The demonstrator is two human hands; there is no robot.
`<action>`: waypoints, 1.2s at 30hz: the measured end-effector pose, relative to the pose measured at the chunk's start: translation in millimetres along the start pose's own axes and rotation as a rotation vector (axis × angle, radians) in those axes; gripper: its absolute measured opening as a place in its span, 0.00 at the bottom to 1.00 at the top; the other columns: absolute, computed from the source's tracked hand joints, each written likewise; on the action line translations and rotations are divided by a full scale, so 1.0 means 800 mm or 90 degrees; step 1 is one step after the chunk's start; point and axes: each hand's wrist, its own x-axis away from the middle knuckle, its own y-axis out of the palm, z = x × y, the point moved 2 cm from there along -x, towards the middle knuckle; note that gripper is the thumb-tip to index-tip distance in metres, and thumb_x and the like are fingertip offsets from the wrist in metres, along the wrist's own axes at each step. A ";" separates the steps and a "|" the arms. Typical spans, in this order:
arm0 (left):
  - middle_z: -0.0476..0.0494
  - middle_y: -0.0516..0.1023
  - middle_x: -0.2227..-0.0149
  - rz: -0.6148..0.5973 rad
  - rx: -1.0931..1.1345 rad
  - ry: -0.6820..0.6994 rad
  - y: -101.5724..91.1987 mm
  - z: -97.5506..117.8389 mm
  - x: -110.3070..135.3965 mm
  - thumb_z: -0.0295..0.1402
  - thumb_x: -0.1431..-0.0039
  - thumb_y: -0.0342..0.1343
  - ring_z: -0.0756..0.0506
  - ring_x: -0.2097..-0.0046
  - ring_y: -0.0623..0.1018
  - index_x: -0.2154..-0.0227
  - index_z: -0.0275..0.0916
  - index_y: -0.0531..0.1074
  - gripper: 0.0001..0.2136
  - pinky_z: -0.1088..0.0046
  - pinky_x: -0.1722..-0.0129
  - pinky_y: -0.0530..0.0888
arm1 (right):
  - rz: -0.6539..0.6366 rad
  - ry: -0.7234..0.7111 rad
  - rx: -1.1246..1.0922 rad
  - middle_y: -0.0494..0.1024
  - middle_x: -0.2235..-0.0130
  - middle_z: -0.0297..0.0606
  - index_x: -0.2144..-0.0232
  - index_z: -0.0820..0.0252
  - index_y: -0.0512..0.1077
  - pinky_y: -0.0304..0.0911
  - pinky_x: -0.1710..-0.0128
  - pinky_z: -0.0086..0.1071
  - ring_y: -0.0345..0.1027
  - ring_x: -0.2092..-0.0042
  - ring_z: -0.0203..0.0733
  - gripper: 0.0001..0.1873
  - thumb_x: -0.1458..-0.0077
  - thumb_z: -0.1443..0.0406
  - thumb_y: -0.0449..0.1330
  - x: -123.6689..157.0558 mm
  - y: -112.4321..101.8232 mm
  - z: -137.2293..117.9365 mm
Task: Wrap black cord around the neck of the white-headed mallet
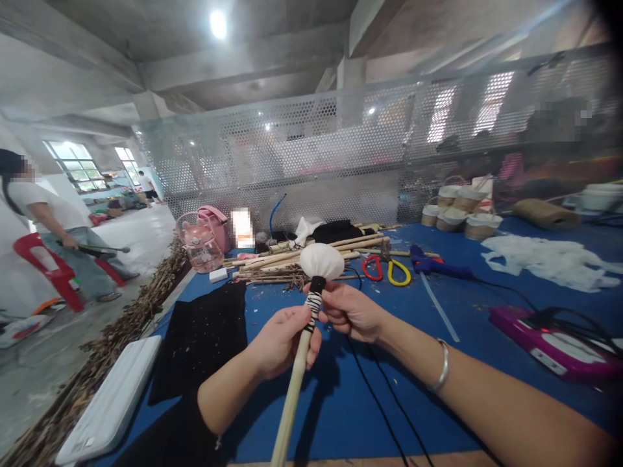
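A pale wooden stick [292, 395] rises from the bottom edge toward a round white cloth head [321, 261]. Below the head sits a black collar with black-and-white wrapping [314, 305]. My left hand [282, 340] is closed round the stick just under the wrapping. My right hand [350, 311], with a silver bangle [442, 366] on its wrist, pinches the wrapped part from the right. Both hands hover over the blue table [370, 402].
More sticks [302, 256], red and yellow scissors [387, 269], a blue glue gun [431, 264], black cloth [202, 337], white fabric [549, 258], small baskets [462, 217], a pink device [555, 340] with cables, a white tray [111, 402]. A person [53, 224] stands at far left by twigs.
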 end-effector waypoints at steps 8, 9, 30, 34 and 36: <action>0.53 0.65 0.79 0.216 -0.024 -0.075 0.006 -0.008 -0.002 0.47 0.47 0.50 0.55 0.84 0.63 0.69 0.38 0.62 0.16 0.82 0.87 0.59 | 0.176 -0.013 0.054 0.47 0.87 0.18 0.76 0.58 0.56 0.30 0.88 0.22 0.33 0.85 0.24 0.20 0.56 0.54 0.61 -0.010 0.006 0.017; 0.55 0.63 0.80 0.239 -0.050 -0.036 0.010 -0.007 0.000 0.46 0.48 0.51 0.57 0.85 0.60 0.68 0.39 0.61 0.15 0.83 0.88 0.55 | 0.175 -0.014 0.063 0.47 0.87 0.18 0.76 0.58 0.56 0.30 0.88 0.22 0.33 0.85 0.25 0.19 0.56 0.53 0.61 -0.011 0.008 0.017; 0.59 0.58 0.81 0.179 0.058 0.020 0.016 0.006 0.016 0.44 0.47 0.52 0.60 0.85 0.49 0.72 0.42 0.55 0.14 0.87 0.89 0.46 | 0.168 -0.098 0.181 0.51 0.88 0.25 0.86 0.59 0.55 0.35 0.85 0.27 0.40 0.84 0.28 0.19 0.52 0.57 0.55 0.004 0.013 -0.004; 0.58 0.59 0.80 0.138 0.108 -0.001 0.014 0.007 0.016 0.42 0.47 0.53 0.60 0.86 0.49 0.68 0.41 0.59 0.12 0.87 0.89 0.46 | 0.141 -0.102 0.185 0.51 0.88 0.25 0.85 0.60 0.57 0.35 0.85 0.28 0.40 0.84 0.27 0.19 0.52 0.55 0.55 0.003 0.010 -0.003; 0.57 0.60 0.80 0.106 0.129 -0.010 0.013 0.007 0.015 0.41 0.45 0.51 0.60 0.86 0.49 0.66 0.39 0.62 0.11 0.87 0.90 0.47 | 0.121 -0.100 0.172 0.52 0.88 0.24 0.84 0.60 0.60 0.35 0.85 0.27 0.39 0.85 0.27 0.18 0.52 0.55 0.56 0.003 0.009 -0.003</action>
